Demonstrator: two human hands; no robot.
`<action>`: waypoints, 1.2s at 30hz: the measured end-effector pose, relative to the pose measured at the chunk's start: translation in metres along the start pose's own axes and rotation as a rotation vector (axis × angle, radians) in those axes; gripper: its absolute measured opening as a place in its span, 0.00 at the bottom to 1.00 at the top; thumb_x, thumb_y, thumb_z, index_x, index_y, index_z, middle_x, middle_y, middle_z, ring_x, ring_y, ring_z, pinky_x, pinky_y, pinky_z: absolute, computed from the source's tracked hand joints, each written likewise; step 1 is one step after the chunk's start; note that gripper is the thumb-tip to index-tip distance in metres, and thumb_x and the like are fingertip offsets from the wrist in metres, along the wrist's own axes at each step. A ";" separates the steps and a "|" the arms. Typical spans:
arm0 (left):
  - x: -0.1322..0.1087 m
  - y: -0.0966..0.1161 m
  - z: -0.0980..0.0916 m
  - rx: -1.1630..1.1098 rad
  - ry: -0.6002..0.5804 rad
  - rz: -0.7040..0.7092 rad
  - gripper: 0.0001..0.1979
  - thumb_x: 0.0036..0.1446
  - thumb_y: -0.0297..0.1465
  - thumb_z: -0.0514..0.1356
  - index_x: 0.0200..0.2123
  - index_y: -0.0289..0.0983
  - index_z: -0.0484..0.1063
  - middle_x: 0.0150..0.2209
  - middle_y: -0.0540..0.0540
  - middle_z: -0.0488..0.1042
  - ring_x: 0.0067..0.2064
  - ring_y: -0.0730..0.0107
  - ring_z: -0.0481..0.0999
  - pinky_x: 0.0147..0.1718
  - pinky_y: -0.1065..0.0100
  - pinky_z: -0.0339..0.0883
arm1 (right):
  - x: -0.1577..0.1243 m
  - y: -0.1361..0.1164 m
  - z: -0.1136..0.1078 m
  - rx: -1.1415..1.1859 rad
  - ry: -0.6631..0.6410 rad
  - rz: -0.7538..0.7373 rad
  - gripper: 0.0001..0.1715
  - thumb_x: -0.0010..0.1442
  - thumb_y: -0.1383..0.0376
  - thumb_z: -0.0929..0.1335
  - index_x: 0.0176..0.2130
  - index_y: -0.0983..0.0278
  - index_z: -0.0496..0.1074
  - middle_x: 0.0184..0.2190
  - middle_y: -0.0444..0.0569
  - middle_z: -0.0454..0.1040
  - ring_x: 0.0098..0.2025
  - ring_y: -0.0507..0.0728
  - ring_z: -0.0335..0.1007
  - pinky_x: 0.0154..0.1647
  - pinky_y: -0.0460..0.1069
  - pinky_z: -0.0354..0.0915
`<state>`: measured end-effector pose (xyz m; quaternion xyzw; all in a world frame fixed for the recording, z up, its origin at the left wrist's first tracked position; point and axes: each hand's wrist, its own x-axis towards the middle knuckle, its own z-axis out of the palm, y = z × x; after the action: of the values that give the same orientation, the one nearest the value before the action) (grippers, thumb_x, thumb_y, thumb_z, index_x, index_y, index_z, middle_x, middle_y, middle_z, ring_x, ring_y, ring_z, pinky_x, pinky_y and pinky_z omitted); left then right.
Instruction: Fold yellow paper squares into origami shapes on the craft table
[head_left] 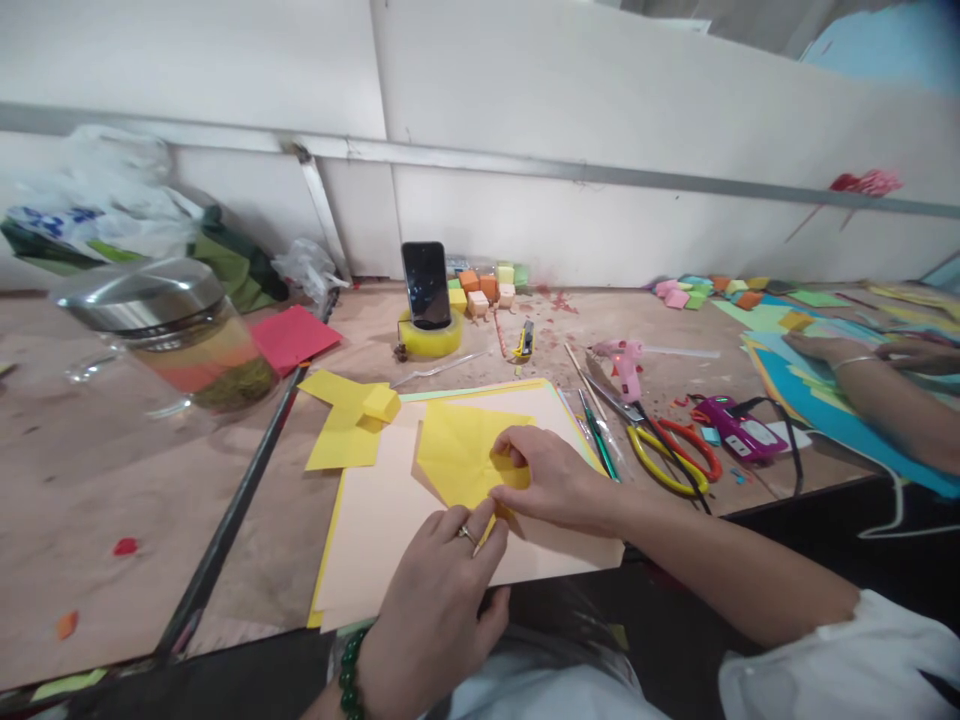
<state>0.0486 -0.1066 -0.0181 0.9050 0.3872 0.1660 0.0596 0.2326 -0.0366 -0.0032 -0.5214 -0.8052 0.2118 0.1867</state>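
Yellow paper (457,450) lies on pale sheets (375,545) atop the tabletop (75,470); the left hand (439,575) touches its near edge, grip impossible to tell, while the right hand (547,475) pinches a fold. Light, even pressure should keep creases neat. Leftmost, a plastic bag (124,185) hides its contents; a jar (169,350) holds leaves (240,385).

this looks like a shared paper-craft workshop. beyond the right hand (555,480), which touches a creased yellow paper sheet (457,450), a stained light-brown wooden worktable (60,480) runs to a white panel wall (525,90), with small orange cubes (487,288) before it. right of that hand lie metal scissors with red and yellow handles (626,406) and a pink plastic glue gun (627,370); farther right, a co-worker's forearm (892,395) lies over blue paper sheets (832,428).
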 end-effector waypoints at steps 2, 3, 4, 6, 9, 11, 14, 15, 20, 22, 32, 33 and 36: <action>0.000 0.000 0.000 0.007 -0.017 -0.003 0.22 0.48 0.25 0.58 0.50 0.32 0.70 0.52 0.38 0.73 0.44 0.53 0.71 0.43 0.53 0.72 | -0.003 0.002 -0.002 -0.017 -0.010 -0.009 0.21 0.49 0.64 0.74 0.41 0.65 0.67 0.36 0.49 0.72 0.37 0.57 0.66 0.37 0.50 0.61; -0.001 0.000 0.001 0.008 -0.025 -0.007 0.23 0.48 0.25 0.58 0.50 0.32 0.70 0.52 0.38 0.73 0.44 0.53 0.71 0.43 0.53 0.72 | -0.005 0.004 -0.003 -0.020 -0.017 -0.009 0.20 0.50 0.64 0.73 0.43 0.64 0.66 0.38 0.49 0.71 0.38 0.57 0.66 0.38 0.51 0.61; -0.001 -0.001 0.001 0.008 -0.028 -0.011 0.23 0.48 0.25 0.58 0.51 0.32 0.70 0.52 0.38 0.74 0.44 0.53 0.71 0.43 0.53 0.72 | -0.006 0.007 -0.005 -0.025 -0.021 -0.005 0.19 0.52 0.65 0.72 0.44 0.64 0.66 0.39 0.50 0.71 0.39 0.57 0.66 0.39 0.51 0.61; -0.001 -0.001 0.001 0.004 -0.023 -0.013 0.23 0.49 0.25 0.58 0.51 0.33 0.70 0.52 0.39 0.73 0.45 0.54 0.71 0.43 0.54 0.71 | -0.010 0.013 -0.008 -0.042 -0.020 0.017 0.18 0.54 0.67 0.70 0.44 0.64 0.65 0.40 0.51 0.71 0.40 0.58 0.66 0.40 0.52 0.62; -0.001 -0.001 0.000 -0.008 -0.014 -0.012 0.21 0.49 0.25 0.58 0.50 0.33 0.70 0.52 0.39 0.73 0.44 0.54 0.71 0.43 0.54 0.71 | -0.016 0.023 -0.012 -0.058 -0.001 0.033 0.16 0.54 0.70 0.68 0.44 0.64 0.64 0.40 0.52 0.71 0.41 0.58 0.66 0.42 0.53 0.62; -0.001 0.000 0.000 -0.016 -0.027 -0.023 0.21 0.50 0.26 0.59 0.49 0.33 0.70 0.52 0.38 0.73 0.44 0.54 0.70 0.43 0.54 0.71 | -0.019 0.030 -0.014 -0.049 0.023 0.025 0.15 0.55 0.70 0.67 0.44 0.64 0.64 0.39 0.52 0.70 0.41 0.58 0.66 0.42 0.52 0.63; 0.001 0.002 -0.001 -0.031 -0.050 -0.042 0.23 0.51 0.30 0.61 0.52 0.32 0.68 0.52 0.38 0.73 0.44 0.53 0.70 0.43 0.52 0.70 | -0.023 0.042 -0.015 -0.021 0.045 0.026 0.12 0.56 0.70 0.66 0.42 0.64 0.65 0.35 0.49 0.70 0.37 0.56 0.67 0.38 0.50 0.63; 0.001 0.003 -0.001 -0.032 -0.053 -0.047 0.24 0.51 0.31 0.61 0.53 0.33 0.67 0.51 0.38 0.73 0.45 0.52 0.70 0.43 0.52 0.70 | -0.023 0.045 -0.016 -0.013 0.045 0.032 0.10 0.56 0.70 0.65 0.41 0.64 0.66 0.33 0.47 0.70 0.35 0.56 0.66 0.36 0.50 0.62; 0.003 0.004 0.000 -0.015 -0.057 -0.058 0.24 0.52 0.32 0.62 0.53 0.35 0.68 0.49 0.40 0.74 0.44 0.52 0.70 0.42 0.51 0.70 | -0.024 0.029 -0.019 -0.088 0.203 -0.016 0.06 0.56 0.69 0.64 0.37 0.63 0.65 0.31 0.46 0.70 0.33 0.55 0.66 0.35 0.49 0.61; 0.002 0.003 0.001 -0.008 -0.039 -0.058 0.24 0.51 0.31 0.62 0.53 0.35 0.68 0.49 0.40 0.74 0.44 0.52 0.70 0.42 0.51 0.70 | -0.025 0.012 -0.022 -0.122 0.159 -0.096 0.07 0.55 0.67 0.66 0.37 0.63 0.65 0.33 0.48 0.70 0.36 0.56 0.67 0.37 0.51 0.63; -0.008 -0.001 0.004 -0.097 0.052 -0.034 0.21 0.48 0.28 0.62 0.48 0.34 0.71 0.53 0.37 0.73 0.48 0.51 0.70 0.46 0.52 0.72 | -0.024 -0.015 -0.013 -0.306 0.153 -0.177 0.40 0.52 0.58 0.72 0.59 0.68 0.60 0.63 0.64 0.55 0.64 0.70 0.50 0.62 0.66 0.52; -0.009 -0.001 0.004 -0.091 0.057 -0.025 0.22 0.48 0.28 0.61 0.49 0.34 0.71 0.53 0.37 0.73 0.48 0.51 0.70 0.46 0.51 0.72 | -0.022 -0.011 -0.010 -0.260 0.063 -0.152 0.43 0.51 0.56 0.72 0.61 0.68 0.58 0.64 0.64 0.54 0.65 0.70 0.48 0.63 0.66 0.52; -0.010 -0.003 0.005 -0.079 0.067 -0.009 0.21 0.48 0.28 0.61 0.48 0.32 0.71 0.53 0.35 0.73 0.48 0.49 0.70 0.46 0.50 0.72 | -0.017 0.001 -0.005 -0.129 -0.109 -0.053 0.48 0.51 0.54 0.73 0.64 0.67 0.56 0.66 0.62 0.52 0.67 0.67 0.45 0.65 0.63 0.51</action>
<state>0.0423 -0.1118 -0.0263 0.8942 0.3860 0.2111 0.0830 0.2426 -0.0517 -0.0004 -0.4986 -0.8397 0.1825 0.1141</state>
